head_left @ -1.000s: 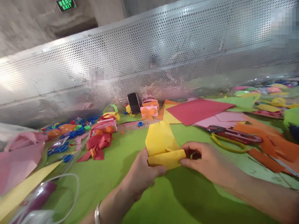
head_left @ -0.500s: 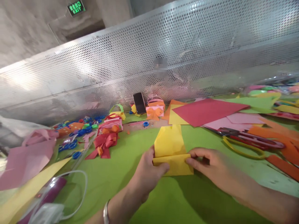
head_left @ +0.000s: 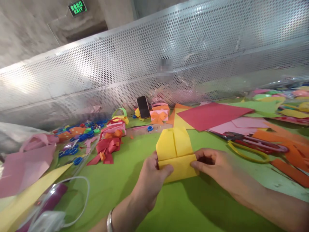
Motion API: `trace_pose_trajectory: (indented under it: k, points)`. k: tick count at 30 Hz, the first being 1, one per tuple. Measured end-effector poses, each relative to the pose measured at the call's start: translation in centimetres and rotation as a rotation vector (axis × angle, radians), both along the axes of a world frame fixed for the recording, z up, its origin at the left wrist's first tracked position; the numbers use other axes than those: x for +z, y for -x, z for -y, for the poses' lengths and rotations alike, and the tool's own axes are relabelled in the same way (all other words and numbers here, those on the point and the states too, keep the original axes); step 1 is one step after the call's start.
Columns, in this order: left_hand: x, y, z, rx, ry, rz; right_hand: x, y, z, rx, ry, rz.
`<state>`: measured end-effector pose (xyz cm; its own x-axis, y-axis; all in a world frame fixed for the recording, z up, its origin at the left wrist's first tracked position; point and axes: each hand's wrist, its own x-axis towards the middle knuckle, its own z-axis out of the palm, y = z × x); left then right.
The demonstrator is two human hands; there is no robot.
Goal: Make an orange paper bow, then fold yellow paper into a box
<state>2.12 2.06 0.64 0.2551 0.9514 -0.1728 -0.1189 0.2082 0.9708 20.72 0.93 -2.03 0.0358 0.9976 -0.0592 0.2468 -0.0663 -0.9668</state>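
A folded sheet of yellow paper [head_left: 180, 167] is held over the green tabletop, its lower part turned up as a flap. Above the flap, the upper panel shows a vertical split down its middle and slanted top corners. My left hand [head_left: 153, 177] grips the left edge, thumb on the flap's front and fingers behind. At the right edge my right hand [head_left: 214, 166] pinches the flap between thumb and fingers. A silver bracelet [head_left: 109, 220] circles my left wrist.
Scissors [head_left: 258, 141] and a yellow paper loop [head_left: 248, 156] lie right, near a red sheet [head_left: 214, 115]. Small paper bags [head_left: 159, 112] and a phone [head_left: 143, 107] stand before the perforated metal panel [head_left: 135, 71]. A white cable [head_left: 88, 196] and purple device [head_left: 54, 198] lie left.
The yellow paper has tilted toward me and shifted slightly left, and its flap lies flatter. The split in the upper panel now shows. Both hands keep their hold.
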Motion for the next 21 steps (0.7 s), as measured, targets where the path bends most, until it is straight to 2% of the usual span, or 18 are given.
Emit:
trace_pose_trajectory:
  k: [4, 9, 13, 16, 21]
  points:
    - [0.0, 0.1, -0.2, 0.0, 0.063, 0.083, 0.2, -0.1, 0.0, -0.028, -0.08, -0.165]
    - [-0.6, 0.1, -0.3, -0.048, 0.112, 0.112, 0.5, -0.2, 0.1, 0.146, 0.052, -0.256]
    - [-0.5, 0.5, -0.3, -0.177, 0.177, 0.061, 0.7, -0.4, 0.0, 0.188, 0.087, -0.264]
    - [-0.1, 1.1, -0.8, -0.249, 0.147, -0.072, 0.6, -0.7, -0.1, 0.187, 0.128, -0.223]
    - [0.5, 1.6, -1.2, -0.29, 0.071, -0.165, 0.8, -1.1, 0.0, 0.352, 0.106, -0.196]
